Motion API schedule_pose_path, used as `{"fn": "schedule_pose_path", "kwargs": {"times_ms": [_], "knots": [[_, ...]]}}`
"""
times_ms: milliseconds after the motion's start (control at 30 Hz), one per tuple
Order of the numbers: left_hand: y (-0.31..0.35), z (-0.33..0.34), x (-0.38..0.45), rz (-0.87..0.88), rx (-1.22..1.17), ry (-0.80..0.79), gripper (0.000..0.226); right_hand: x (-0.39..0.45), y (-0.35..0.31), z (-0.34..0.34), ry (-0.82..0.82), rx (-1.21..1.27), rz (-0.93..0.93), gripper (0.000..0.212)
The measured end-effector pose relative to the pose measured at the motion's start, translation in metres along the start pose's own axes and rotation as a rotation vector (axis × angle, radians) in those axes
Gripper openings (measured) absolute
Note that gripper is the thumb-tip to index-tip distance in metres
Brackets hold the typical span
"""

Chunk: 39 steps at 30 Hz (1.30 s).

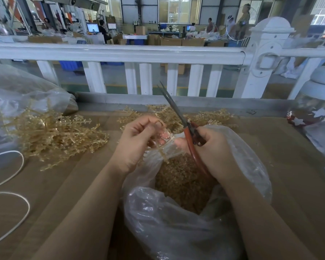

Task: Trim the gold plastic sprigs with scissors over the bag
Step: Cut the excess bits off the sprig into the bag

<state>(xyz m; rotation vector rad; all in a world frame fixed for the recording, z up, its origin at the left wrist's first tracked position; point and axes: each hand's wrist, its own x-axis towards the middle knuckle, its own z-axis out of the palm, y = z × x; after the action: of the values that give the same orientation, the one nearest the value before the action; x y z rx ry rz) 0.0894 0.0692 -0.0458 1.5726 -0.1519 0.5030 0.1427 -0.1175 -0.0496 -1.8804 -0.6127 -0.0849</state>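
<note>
While the left hand point(137, 139) pinches a gold sprig point(160, 149) between thumb and curled fingers, the right hand point(212, 149) grips the red handles of a pair of scissors point(178, 117), its fingers wrapped round them. The blades point up and away from the person, tilted a little to the left, and lie nearly together with only a narrow gap at the tips; they do not touch the sprig. The sprig hangs from the left fingers, its lower end over the mouth of a clear plastic bag point(176, 231) that sits open on the brown table point(298, 184) directly under both hands. Inside the bag lies a heap of small gold trimmings point(182, 177). To the left of the hands, a loose pile of sprigs point(54, 136) spreads across the table, partly spilling from a second clear bag point(17, 94) at the far left. More sprigs point(210, 115) lie beyond the hands, near the table's far edge. A white cord point(13, 184) loops over the left side of the table. A white railing point(120, 53) runs across behind the table, and a clear jar point(319, 102) with a white lid stands at the right edge.
</note>
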Motion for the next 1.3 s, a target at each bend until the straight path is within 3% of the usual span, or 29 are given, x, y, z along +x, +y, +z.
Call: {"fn": "schedule_pose_path", "kwargs": {"times_ms": [100, 200, 267, 333, 533, 667, 800, 900, 1133, 1300], "knots": [[0.0, 0.004, -0.002, -0.018, 0.015, -0.024, 0.021, 0.002, -0.002, 0.002, -0.069, 0.088, 0.065, 0.015], [0.001, 0.005, -0.001, -0.043, -0.036, -0.038, 0.014, 0.004, -0.003, 0.005, -0.09, 0.098, 0.111, 0.01], [0.003, 0.002, 0.0, -0.097, -0.106, -0.037, 0.032, 0.005, -0.004, 0.004, -0.086, 0.152, 0.133, 0.005], [0.003, -0.003, 0.001, -0.189, -0.127, -0.052, 0.046, 0.004, -0.004, 0.002, -0.043, 0.212, 0.128, 0.008], [-0.002, -0.005, 0.0, -0.396, -0.192, -0.202, 0.033, 0.003, -0.005, -0.004, 0.055, 0.37, 0.092, 0.009], [-0.001, -0.002, -0.002, -0.391, -0.281, -0.234, 0.016, 0.002, -0.006, -0.001, 0.068, 0.353, 0.059, 0.012], [-0.001, 0.0, -0.003, -0.35, -0.285, -0.237, 0.014, 0.001, -0.004, -0.001, 0.033, 0.335, 0.024, 0.018], [0.001, 0.002, -0.002, -0.299, -0.244, -0.152, 0.006, -0.001, -0.007, 0.0, 0.051, 0.312, -0.012, 0.024], [-0.001, -0.001, 0.004, -0.226, -0.341, 0.177, 0.021, 0.0, -0.004, -0.001, 0.114, 0.104, -0.046, 0.04], [0.001, -0.004, 0.004, -0.237, -0.458, 0.247, 0.024, -0.001, 0.0, 0.001, 0.055, -0.196, -0.145, 0.041]]}}
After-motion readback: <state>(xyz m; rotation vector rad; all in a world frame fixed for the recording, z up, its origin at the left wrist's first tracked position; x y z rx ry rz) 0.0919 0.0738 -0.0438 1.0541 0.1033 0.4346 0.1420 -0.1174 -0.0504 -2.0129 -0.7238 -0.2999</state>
